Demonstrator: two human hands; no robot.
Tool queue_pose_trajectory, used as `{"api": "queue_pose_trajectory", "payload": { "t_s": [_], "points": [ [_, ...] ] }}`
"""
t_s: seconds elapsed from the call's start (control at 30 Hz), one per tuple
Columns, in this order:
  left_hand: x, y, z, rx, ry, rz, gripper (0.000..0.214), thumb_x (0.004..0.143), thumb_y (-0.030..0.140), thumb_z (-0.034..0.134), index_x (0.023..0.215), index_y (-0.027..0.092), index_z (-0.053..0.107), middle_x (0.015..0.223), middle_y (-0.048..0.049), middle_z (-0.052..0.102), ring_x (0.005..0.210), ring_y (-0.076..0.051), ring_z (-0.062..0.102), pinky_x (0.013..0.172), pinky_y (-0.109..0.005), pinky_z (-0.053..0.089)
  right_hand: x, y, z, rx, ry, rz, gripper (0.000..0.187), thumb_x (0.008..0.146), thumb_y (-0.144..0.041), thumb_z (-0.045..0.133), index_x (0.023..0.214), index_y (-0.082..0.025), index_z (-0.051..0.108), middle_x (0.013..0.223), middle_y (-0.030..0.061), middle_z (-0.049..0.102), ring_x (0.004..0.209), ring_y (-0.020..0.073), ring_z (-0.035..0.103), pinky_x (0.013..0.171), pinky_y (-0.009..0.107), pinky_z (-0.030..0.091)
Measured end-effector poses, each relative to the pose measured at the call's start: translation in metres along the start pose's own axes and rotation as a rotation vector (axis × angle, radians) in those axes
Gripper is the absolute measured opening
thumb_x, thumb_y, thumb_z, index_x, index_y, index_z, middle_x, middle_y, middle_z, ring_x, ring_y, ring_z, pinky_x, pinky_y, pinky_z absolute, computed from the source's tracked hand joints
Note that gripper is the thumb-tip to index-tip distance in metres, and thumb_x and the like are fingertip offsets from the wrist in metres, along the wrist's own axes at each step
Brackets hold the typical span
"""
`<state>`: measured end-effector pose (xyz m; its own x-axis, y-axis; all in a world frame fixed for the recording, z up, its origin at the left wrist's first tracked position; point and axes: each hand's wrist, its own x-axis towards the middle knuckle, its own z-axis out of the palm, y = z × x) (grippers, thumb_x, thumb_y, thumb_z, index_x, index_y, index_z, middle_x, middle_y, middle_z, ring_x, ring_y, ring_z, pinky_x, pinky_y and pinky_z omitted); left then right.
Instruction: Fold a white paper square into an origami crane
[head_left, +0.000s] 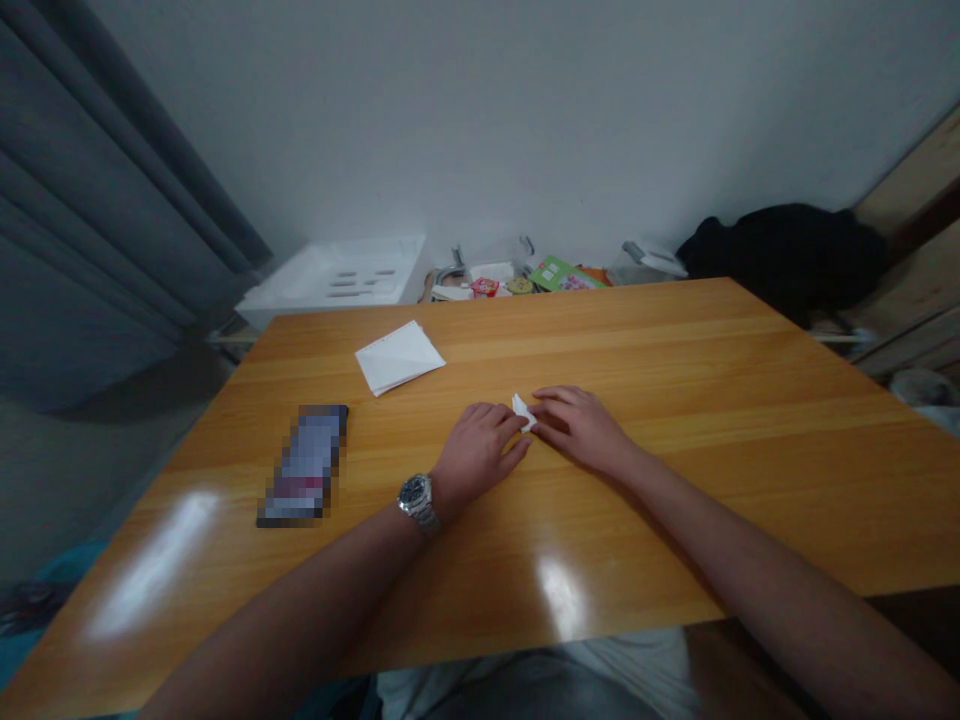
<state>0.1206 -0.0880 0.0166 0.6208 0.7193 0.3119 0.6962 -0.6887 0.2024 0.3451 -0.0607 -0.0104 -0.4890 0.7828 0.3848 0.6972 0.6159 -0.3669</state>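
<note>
Well left of your left hand (476, 450), a pixelated flat device (304, 465) lies on the table (750, 420). Far ahead-left of that hand sits a white tray (360, 285) with slots in its floor; nearer lie white sheets (400, 358). Your left fingers touch a small folded paper (523, 412) between both hands. Far beyond, a red packet (485, 288) hides its contents. Your right hand (585, 432), fingers curled, meets the paper's other side; whether either hand grips, you cannot tell.

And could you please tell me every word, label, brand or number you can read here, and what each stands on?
No text can be read.
Wristwatch dial: too small.
Phone or tablet: pixelated.
Green packet: too blurred.
Red packet: too blurred.
Paper stack: none legible.
Small white paper: no text visible.
</note>
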Motion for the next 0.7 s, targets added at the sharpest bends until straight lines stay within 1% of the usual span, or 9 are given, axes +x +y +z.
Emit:
{"api": "queue_pose_trajectory", "payload": {
  "t_s": [0.07, 0.13, 0.27, 0.4, 0.6, 0.7],
  "points": [
    [0.001, -0.001, 0.000, 0.009, 0.041, -0.071, 0.024, 0.100, 0.035, 0.050, 0.114, 0.022, 0.064, 0.106, -0.0077, 0.064, 0.098, -0.023, 0.059, 0.090, -0.041, 0.046, 0.001, -0.002, 0.002, 0.009, 0.019, 0.017, 0.027, 0.093, -0.040, 0.064, 0.112, -0.024, 0.071, 0.124, 0.0109, 0.067, 0.116, 0.0277, 0.060, 0.099, 0.047, 0.047],
    [0.002, -0.004, 0.001, 0.025, 0.075, -0.133, 0.023, 0.099, 0.036, 0.051, 0.113, 0.022, 0.064, 0.107, -0.0078, 0.063, 0.097, -0.023, 0.059, 0.088, -0.040, 0.046, 0.001, -0.003, 0.003, 0.010, 0.021, 0.022, 0.026, 0.092, -0.040, 0.065, 0.111, -0.024, 0.071, 0.124, 0.0106, 0.067, 0.116, 0.0278, 0.060, 0.099, 0.047, 0.047],
    [0.003, -0.009, 0.003, 0.049, 0.094, -0.198, 0.024, 0.098, 0.039, 0.054, 0.113, 0.022, 0.064, 0.106, -0.0075, 0.062, 0.097, -0.024, 0.058, 0.088, -0.040, 0.045, 0.001, -0.005, 0.005, 0.005, 0.021, 0.014, 0.025, 0.091, -0.041, 0.066, 0.108, -0.024, 0.072, 0.125, 0.0102, 0.067, 0.115, 0.0276, 0.060, 0.099, 0.047, 0.046],
    [0.003, -0.011, 0.004, 0.054, 0.090, -0.208, 0.027, 0.097, 0.041, 0.056, 0.113, 0.022, 0.065, 0.107, -0.0076, 0.062, 0.097, -0.024, 0.058, 0.088, -0.041, 0.045, 0.002, -0.008, 0.005, 0.017, 0.014, 0.002, 0.026, 0.091, -0.044, 0.065, 0.108, -0.025, 0.072, 0.124, 0.0100, 0.067, 0.115, 0.0275, 0.061, 0.099, 0.047, 0.046],
    [0.002, -0.012, 0.004, 0.046, 0.080, -0.194, 0.027, 0.097, 0.040, 0.057, 0.115, 0.021, 0.065, 0.109, -0.0079, 0.062, 0.098, -0.023, 0.058, 0.087, -0.039, 0.046, 0.003, -0.009, 0.005, 0.037, 0.014, 0.045, 0.032, 0.092, -0.046, 0.063, 0.114, -0.025, 0.072, 0.122, 0.0100, 0.068, 0.114, 0.0275, 0.061, 0.099, 0.046, 0.047],
    [0.002, -0.012, 0.003, 0.038, 0.065, -0.193, 0.028, 0.097, 0.039, 0.056, 0.116, 0.021, 0.065, 0.110, -0.0079, 0.062, 0.098, -0.023, 0.058, 0.088, -0.039, 0.046, 0.003, -0.009, 0.005, 0.040, 0.016, 0.050, 0.032, 0.091, -0.045, 0.065, 0.114, -0.024, 0.073, 0.121, 0.0105, 0.069, 0.112, 0.0277, 0.062, 0.097, 0.046, 0.048]
  ]
}}
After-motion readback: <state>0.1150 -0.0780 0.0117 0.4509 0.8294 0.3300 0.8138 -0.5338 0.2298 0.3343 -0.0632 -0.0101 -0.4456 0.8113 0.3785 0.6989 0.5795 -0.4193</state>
